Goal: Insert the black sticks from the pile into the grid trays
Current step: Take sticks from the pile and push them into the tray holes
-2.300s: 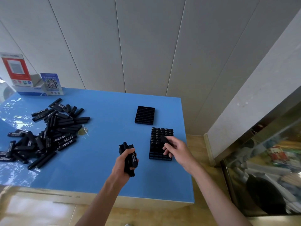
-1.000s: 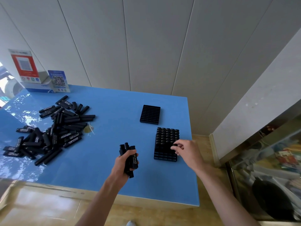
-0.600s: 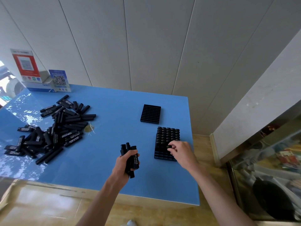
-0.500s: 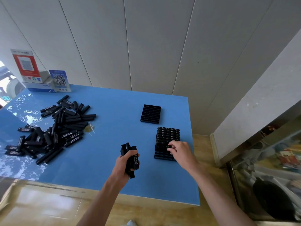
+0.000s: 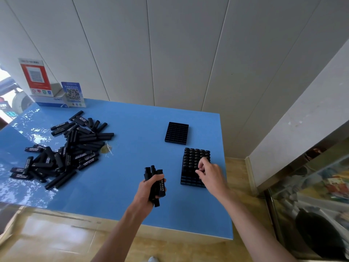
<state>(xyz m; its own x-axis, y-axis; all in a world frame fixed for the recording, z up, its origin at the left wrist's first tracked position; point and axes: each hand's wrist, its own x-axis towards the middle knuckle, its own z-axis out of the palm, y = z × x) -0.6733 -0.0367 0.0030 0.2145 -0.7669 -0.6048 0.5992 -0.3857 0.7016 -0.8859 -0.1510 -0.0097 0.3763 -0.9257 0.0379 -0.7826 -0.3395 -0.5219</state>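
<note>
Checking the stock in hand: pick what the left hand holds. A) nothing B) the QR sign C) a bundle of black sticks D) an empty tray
C: the left hand grips a bundle of black sticks above the table, apart from the pile.

A blue table [image 5: 117,186] stands against white panelled walls [image 5: 170,53]; tan floor [image 5: 47,241] lies below, and what may be a glass cabinet [image 5: 311,195] stands rightward.
</note>
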